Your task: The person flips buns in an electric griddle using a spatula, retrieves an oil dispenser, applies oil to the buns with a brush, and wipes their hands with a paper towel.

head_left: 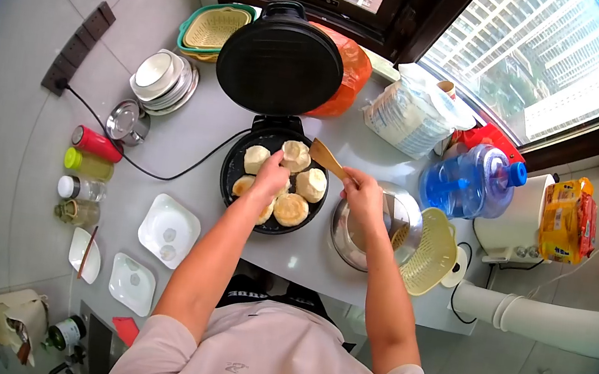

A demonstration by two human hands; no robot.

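A black electric griddle pan [225,190] stands with its round lid [279,69] raised. Several round flat dough buns lie in it, some browned on top, like the bun [291,209] near the front. My left hand [271,177] reaches over the pan, its fingers closed at the lower-left edge of the pale back bun [295,156]; my hand hides part of the buns beneath it. My right hand [364,198] is closed around the handle of a wooden spatula [326,158]. The spatula's blade is by the right side of that back bun.
To the right are a metal lid [353,240], a yellow colander [431,255] and a blue water jug [472,181]. White dishes [170,224] stand left, beside several bottles and jars [92,164]. A black cord [163,177] runs from the wall socket [78,49] toward the pan.
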